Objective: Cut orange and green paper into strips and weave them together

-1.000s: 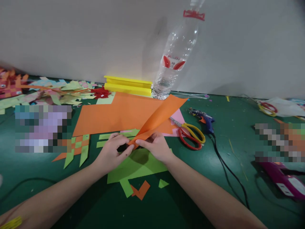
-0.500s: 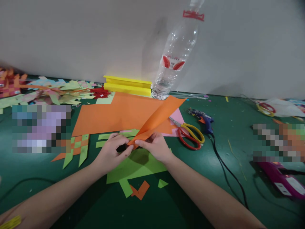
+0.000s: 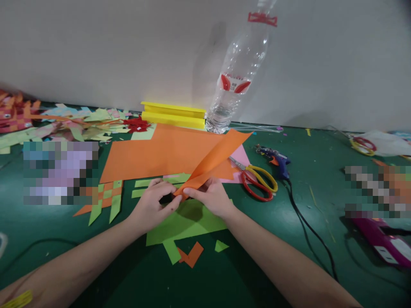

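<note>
An orange sheet of paper (image 3: 218,155), partly folded over, slants up to the right from between my hands. My left hand (image 3: 158,202) pinches its lower left corner between thumb and fingers. My right hand (image 3: 212,197) grips the lower edge close beside, thumb on top and fingers hidden behind the paper. Under both hands lies a green sheet (image 3: 189,226) on the dark table. Behind them rests a flat orange sheet (image 3: 144,158), with green strips (image 3: 141,184) in front of it. Red-and-yellow scissors (image 3: 259,184) lie to the right of my right hand.
A blue glue gun (image 3: 279,164) with a black cord lies right of the scissors. A clear plastic bottle (image 3: 237,64) and yellow folded paper (image 3: 173,117) stand by the wall. Woven paper (image 3: 107,194) lies left, paper scraps (image 3: 70,124) behind it, and a purple power strip (image 3: 379,239) far right.
My hands keep the same grip on the orange sheet, and the fold looks unchanged. Only a slight shift of the camera view shows.
</note>
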`<state>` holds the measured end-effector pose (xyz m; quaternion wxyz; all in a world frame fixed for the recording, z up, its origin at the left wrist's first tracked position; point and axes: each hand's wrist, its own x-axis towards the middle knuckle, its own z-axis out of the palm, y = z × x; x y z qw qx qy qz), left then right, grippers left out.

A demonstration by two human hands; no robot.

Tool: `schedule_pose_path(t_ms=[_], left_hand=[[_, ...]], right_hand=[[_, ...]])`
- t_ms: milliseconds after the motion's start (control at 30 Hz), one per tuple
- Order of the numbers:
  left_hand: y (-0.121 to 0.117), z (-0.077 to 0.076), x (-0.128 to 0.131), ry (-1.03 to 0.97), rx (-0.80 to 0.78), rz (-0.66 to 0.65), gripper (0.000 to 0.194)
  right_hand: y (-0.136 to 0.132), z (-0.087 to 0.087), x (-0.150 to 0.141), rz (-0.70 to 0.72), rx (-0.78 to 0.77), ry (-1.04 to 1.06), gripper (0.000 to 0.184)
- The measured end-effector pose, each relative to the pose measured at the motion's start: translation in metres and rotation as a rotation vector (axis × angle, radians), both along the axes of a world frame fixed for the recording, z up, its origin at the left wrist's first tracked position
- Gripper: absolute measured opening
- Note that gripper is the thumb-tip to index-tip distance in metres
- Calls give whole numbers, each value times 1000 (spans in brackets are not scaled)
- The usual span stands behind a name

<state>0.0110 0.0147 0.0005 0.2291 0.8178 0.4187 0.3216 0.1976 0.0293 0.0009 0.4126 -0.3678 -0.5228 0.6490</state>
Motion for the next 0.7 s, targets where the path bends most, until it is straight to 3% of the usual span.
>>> schedule_pose_path(t_ms=[333, 700], left_hand=[[1, -2, -2, -17, -4, 36, 24], [1, -4, -1, 5, -12, 55, 33]], right_hand=[[-2, 2, 0, -64, 33, -57, 13], [-4, 1, -3, -82, 59, -88, 19]])
